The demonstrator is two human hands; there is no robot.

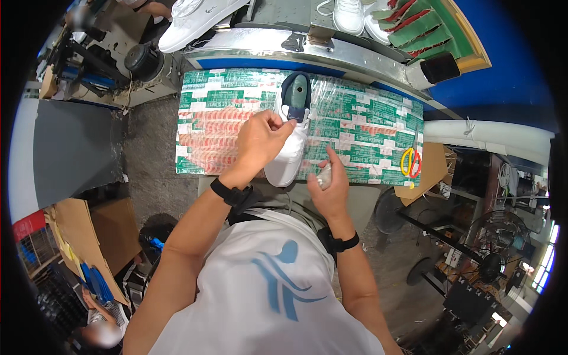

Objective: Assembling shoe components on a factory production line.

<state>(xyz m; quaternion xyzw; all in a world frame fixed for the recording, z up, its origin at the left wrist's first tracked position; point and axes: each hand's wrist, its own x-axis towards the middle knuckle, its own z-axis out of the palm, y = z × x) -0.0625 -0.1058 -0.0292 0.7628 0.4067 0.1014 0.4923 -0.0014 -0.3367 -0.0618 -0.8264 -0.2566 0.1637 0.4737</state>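
A white low sneaker [285, 158] lies on the table, toe toward me. Its dark blue collar and tongue frame a green insert with a round hole [298, 90]. My left hand [260, 139] is closed in a pinch at the sneaker's throat, beside the tongue. To the right of the toe, my right hand [331, 192] holds a small, pale, crumpled wad [324, 176] in its curled fingers, with the index finger stretched out. What the wad is made of does not show clearly.
Green-and-white printed wrap covers the table [367, 139]. Yellow-and-red-handled scissors [410, 163] lie at its right end. Beyond runs a metal-edged rack with white sneakers [349, 16] and a wooden-framed box [435, 35] of green dividers. Another person [106, 316] is at lower left.
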